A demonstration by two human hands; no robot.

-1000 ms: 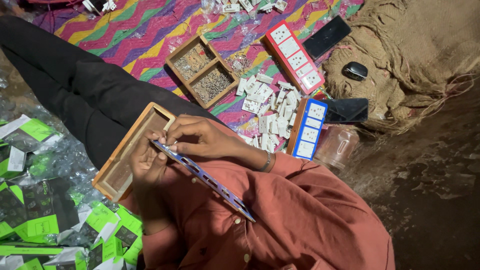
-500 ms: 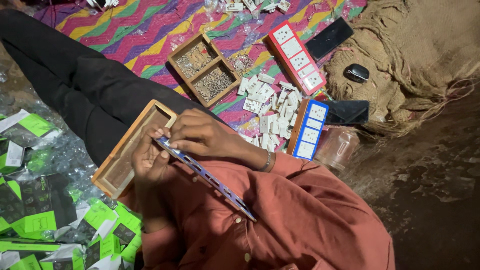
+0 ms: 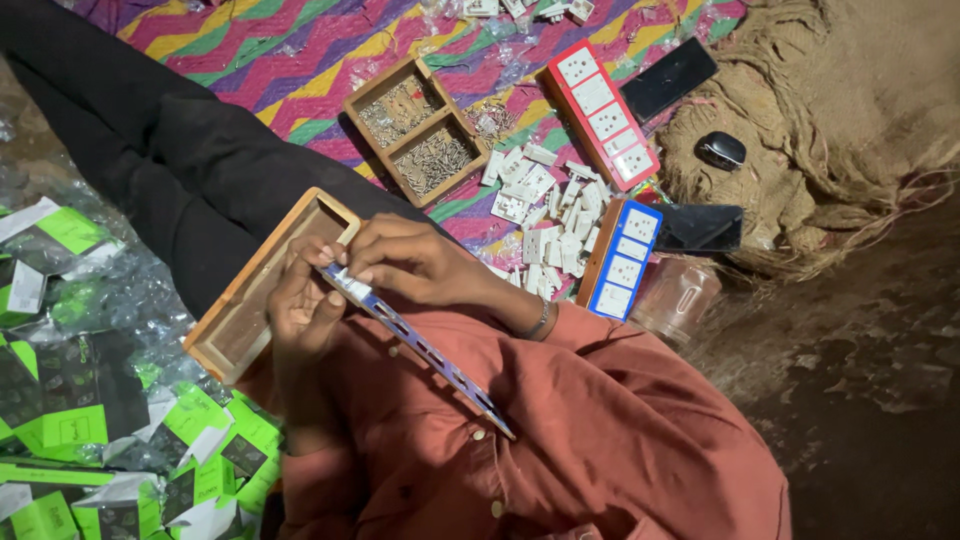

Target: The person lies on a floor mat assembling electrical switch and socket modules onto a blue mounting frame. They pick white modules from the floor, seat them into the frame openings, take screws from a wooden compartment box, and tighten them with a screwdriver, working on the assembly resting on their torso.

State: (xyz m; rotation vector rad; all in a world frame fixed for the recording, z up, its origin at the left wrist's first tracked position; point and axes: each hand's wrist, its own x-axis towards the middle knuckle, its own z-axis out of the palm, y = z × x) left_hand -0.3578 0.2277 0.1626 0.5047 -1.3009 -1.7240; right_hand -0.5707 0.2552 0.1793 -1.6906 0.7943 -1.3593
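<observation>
Blue-edged perforated strip [image 3: 420, 345] lies across the lap, its upper end pinched in both grips: left hand [image 3: 305, 315] and right hand [image 3: 415, 262] closed on it. Wooden frame [image 3: 265, 290] beneath looks empty. White socket modules [image 3: 545, 210] remain loose on the mat; assembly appears early.

The slotted strip [image 3: 420, 345] looks like thin glossy plastic, blue-faced. The open frame [image 3: 262, 290] is smooth, pale wood, as is the two-compartment tray [image 3: 417, 130] holding dull metal screws. The switch pieces [image 3: 545, 205] are shiny white plastic. The zigzag mat [image 3: 300, 50] is woven cloth; the sack [image 3: 840, 120] is rough burlap.
</observation>
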